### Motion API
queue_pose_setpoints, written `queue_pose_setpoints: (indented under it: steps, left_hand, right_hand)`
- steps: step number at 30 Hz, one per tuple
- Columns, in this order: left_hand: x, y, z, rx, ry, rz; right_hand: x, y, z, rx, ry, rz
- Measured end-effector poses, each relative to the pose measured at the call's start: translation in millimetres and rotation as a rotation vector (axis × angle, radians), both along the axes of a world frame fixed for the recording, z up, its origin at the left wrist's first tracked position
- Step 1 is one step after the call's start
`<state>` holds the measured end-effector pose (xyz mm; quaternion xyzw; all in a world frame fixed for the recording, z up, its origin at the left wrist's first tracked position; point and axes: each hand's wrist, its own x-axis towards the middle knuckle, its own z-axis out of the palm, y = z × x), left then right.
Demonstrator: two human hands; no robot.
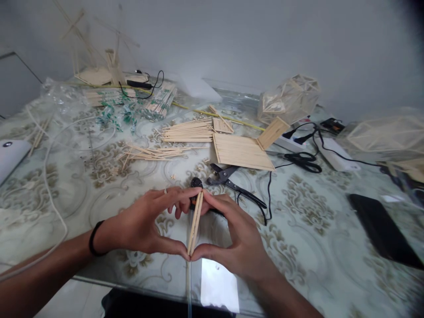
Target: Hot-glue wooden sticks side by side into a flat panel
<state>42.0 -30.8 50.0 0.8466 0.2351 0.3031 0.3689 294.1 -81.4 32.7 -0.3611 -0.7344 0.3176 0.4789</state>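
My left hand and my right hand meet near the table's front edge, pinching a pair of thin wooden sticks between them. Both thumbs press the near end and the forefingers press the far end. The sticks lie side by side, almost touching. Behind my fingers is a black tool with a bit of orange, mostly hidden; it may be a glue gun. A clear rod runs toward me beneath the sticks. Pliers with black handles lie just beyond my right hand.
A stick-built panel with an upright flap lies beyond the pliers, near scissors. Loose sticks spread at centre left. Wrapped stick bundles, stick frames, a power strip and a phone surround these.
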Motion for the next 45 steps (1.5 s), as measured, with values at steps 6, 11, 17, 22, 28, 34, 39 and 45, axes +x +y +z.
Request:
queue_pose_setpoints:
  steps: [6,11,17,22,28,34,39,45]
  left_hand:
    - [-1.3,0.5,-0.5,0.022,0.044,0.008]
    - [-1.0,0.1,-0.6,0.017,0.054,0.004]
    - [-1.1,0.5,3.4,0.011,0.047,-0.003]
    - [-2.2,1.0,6.1,-0.008,0.054,-0.054]
    - [-2.6,0.5,7.2,-0.047,0.103,-0.074]
    - [-2.1,2.2,8.1,-0.102,0.04,-0.182]
    - [-5.7,-0.7,9.1,-0.146,0.08,-0.249]
    - [-6.0,-3.3,14.1,-0.26,0.084,-0.277]
  right_hand:
    - [1.1,-0.1,0.5,0.006,-0.033,0.006]
    - [1.1,1.4,2.9,-0.018,-0.033,0.012]
    - [1.9,2.7,1.1,-0.084,0.008,-0.007]
    - [4.2,4.3,3.3,-0.102,0.051,-0.002]
    - [5.9,4.3,4.1,-0.142,0.102,-0.056]
    - [6.4,5.3,7.2,-0.217,0.18,-0.133]
    - [5.5,9.7,10.6,-0.235,0.278,-0.117]
    - [7.8,12.5,7.8,-0.339,0.335,-0.098]
